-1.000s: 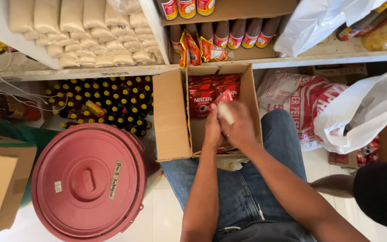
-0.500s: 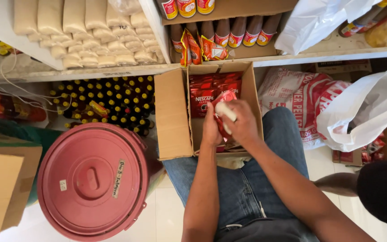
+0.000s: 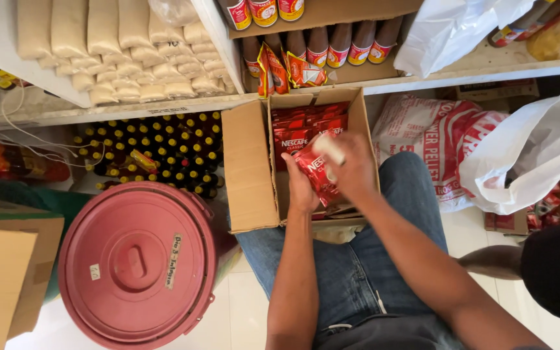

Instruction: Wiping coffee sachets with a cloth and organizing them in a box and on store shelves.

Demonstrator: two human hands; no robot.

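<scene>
We see both hands over the open cardboard box [image 3: 251, 168] resting on the lap. The left hand [image 3: 301, 191] and right hand [image 3: 351, 170] together grip a red sachet pack [image 3: 315, 174], tilted with its long axis running diagonally, just above the packed red sachets [image 3: 306, 126]. A small white item at the right fingers is hard to identify.

I can't see the pouch's [image 3: 315, 174] lower half; left hand [image 3: 301, 188] & right hand [image 3: 351, 170] cover it. White item [image 3: 329, 149] at 12 o'clock: blurred. Box [image 3: 249, 165] bottom hidden. Bucket [image 3: 139, 266] cut off at 6 o'clock edge.
</scene>
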